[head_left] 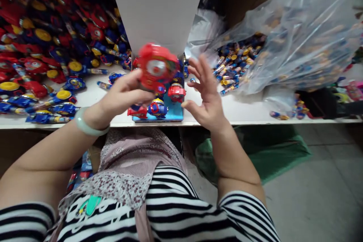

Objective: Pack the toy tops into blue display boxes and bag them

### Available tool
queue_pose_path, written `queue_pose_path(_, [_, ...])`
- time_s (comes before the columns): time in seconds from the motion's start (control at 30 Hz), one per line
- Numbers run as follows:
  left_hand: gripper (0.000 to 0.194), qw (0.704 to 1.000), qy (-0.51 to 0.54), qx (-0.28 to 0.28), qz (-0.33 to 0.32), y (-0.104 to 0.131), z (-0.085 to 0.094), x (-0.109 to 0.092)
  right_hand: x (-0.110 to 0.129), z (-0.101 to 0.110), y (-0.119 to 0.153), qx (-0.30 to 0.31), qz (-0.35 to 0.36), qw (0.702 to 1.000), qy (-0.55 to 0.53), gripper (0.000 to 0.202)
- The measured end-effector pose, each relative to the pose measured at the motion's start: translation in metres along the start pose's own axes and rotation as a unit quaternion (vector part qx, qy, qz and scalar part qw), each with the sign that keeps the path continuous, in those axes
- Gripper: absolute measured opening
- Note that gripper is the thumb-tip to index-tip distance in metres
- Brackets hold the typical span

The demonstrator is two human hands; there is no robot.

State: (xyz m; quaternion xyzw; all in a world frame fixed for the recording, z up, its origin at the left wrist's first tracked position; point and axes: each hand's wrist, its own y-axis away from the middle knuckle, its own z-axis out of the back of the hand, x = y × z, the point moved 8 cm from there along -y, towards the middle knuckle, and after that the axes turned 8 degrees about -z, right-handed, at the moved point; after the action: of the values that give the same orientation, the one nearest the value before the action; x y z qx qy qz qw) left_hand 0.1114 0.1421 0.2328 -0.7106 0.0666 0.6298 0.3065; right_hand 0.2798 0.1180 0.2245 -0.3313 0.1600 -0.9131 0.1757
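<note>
My left hand is closed on a red plastic toy with a round silver-and-white front, slightly blurred. The toy is held up over a blue display box near the table's front edge. Red and blue toys sit inside the box, among them a blue one with a yellow top and a red one. To the right of the box my right hand is raised with its fingers spread and nothing in it. The held toy and my left hand hide part of the box's contents.
A tall white panel rises behind the box. On the left lies a large heap of red and blue toys. At right, a clear plastic bag spills small tubes onto the white table. Green fabric hangs below.
</note>
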Motion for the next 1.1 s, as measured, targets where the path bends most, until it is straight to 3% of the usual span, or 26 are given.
queue_pose_path(0.1, [0.033,0.988,-0.11,0.108,-0.019,-0.007,-0.033,-0.004,0.019,0.029,0.004,-0.043,-0.014,0.999,-0.019,0.072])
queue_pose_path(0.2, [0.046,0.948,-0.284,0.107,-0.099,-0.001,-0.019,-0.01,0.004,0.043,0.02,-0.098,-0.023,0.995,-0.004,0.059])
queue_pose_path(0.27, [0.044,0.909,-0.376,0.105,-0.142,0.009,0.001,-0.007,-0.016,0.037,0.032,-0.107,-0.026,0.994,0.011,0.056])
queue_pose_path(0.33, [0.039,0.877,-0.43,0.137,-0.162,0.021,0.014,0.005,-0.032,0.02,0.042,-0.085,-0.012,0.996,0.017,0.053])
queue_pose_path(0.47, [0.034,0.842,-0.479,0.181,-0.169,0.037,0.02,0.028,-0.038,-0.013,0.05,-0.039,0.026,0.999,0.001,0.055])
queue_pose_path(0.8, [0.033,0.856,-0.46,0.166,-0.17,0.04,0.021,0.039,-0.02,-0.024,0.045,0.049,0.05,0.997,0.017,0.059])
queue_pose_path(1.0, [0.035,0.861,-0.457,0.164,-0.154,0.038,0.024,0.043,-0.026,-0.021,0.033,0.037,0.029,0.999,0.019,0.058])
queue_pose_path(1.1, [0.035,0.869,-0.444,0.164,-0.146,0.037,0.025,0.046,-0.035,-0.033,0.034,0.041,0.034,0.999,-0.007,0.055])
